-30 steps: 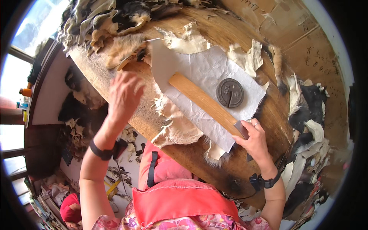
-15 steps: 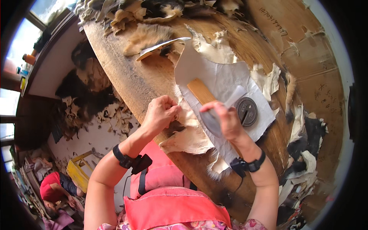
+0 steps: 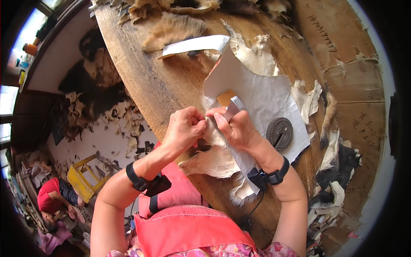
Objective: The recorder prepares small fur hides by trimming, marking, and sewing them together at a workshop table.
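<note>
Left hand (image 3: pixel 185 129) bunched beside pale hide (image 3: pixel 214 162), grip unclear; right hand (image 3: pixel 241 129) clasps metal tool (image 3: pixel 234 106). Probably trimming; next stroke calls for taut hide.

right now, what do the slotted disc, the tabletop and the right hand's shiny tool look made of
Slotted disc: probably cast iron, dull dark grey with markings on its face.
Tabletop: wood, worn-looking, showing brown grain.
Shiny tool: likely metal, smooth, from its silvery gleam; partly hidden, so any other material can't be ruled out.
</note>
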Demonstrator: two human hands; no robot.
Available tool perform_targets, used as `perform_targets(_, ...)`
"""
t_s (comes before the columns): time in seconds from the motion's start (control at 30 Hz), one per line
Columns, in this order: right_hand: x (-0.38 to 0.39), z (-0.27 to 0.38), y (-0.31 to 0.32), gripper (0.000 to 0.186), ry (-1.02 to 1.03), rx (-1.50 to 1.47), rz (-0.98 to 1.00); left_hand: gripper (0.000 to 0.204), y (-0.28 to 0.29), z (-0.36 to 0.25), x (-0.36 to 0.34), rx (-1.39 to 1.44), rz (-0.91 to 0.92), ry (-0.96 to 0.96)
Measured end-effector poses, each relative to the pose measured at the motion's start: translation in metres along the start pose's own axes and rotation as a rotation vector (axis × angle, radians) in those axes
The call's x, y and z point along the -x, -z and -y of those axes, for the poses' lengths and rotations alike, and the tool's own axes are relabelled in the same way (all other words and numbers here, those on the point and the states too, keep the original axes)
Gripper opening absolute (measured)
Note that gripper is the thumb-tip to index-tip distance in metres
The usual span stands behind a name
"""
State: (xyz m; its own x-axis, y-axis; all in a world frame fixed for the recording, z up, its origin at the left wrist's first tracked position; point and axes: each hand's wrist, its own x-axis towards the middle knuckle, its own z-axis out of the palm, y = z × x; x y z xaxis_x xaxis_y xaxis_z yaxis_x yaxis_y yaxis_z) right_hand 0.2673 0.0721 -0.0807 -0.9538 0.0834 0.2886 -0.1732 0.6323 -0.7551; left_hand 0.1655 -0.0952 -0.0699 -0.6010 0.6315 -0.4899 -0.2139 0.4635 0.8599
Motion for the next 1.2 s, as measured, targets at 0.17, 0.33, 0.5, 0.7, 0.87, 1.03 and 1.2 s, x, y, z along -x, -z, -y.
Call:
perform_targets(0.17, -0.007, -0.002, -0.003, 0.032, -0.073, -0.033, -0.003, 0.01, -0.009, 0.014, -0.001, -0.131, -0.106, -0.244)
perform_targets(0.33, -0.003, -0.004, -0.013, 0.03, 0.053, 0.016, -0.141, 0.01, -0.015, 0.018, 0.004, -0.192, -0.183, -0.385)
perform_targets(0.5, -0.01, -0.001, -0.018, 0.034, -0.051, 0.06, -0.122, 0.011, -0.022, 0.024, 0.007, -0.381, -0.175, -0.606)
perform_targets(0.7, 0.001, -0.002, -0.011, 0.031, -0.055, -0.082, -0.14, 0.01, -0.03, 0.031, 0.012, -0.376, -0.344, -0.62)
perform_targets(0.87, 0.024, 0.008, 0.002, 0.026, -0.086, -0.139, -0.047, 0.01, -0.032, 0.035, 0.022, -0.269, -0.374, -0.685)
perform_targets(1.03, 0.048, 0.012, 0.008, 0.025, -0.08, -0.235, -0.077, 0.012, -0.028, 0.025, 0.031, -0.342, -0.378, -0.847)
perform_targets(1.2, 0.067, 0.03, 0.024, 0.025, -0.139, -0.181, -0.022, 0.019, -0.03, 0.012, 0.039, -0.498, -0.448, -1.126)
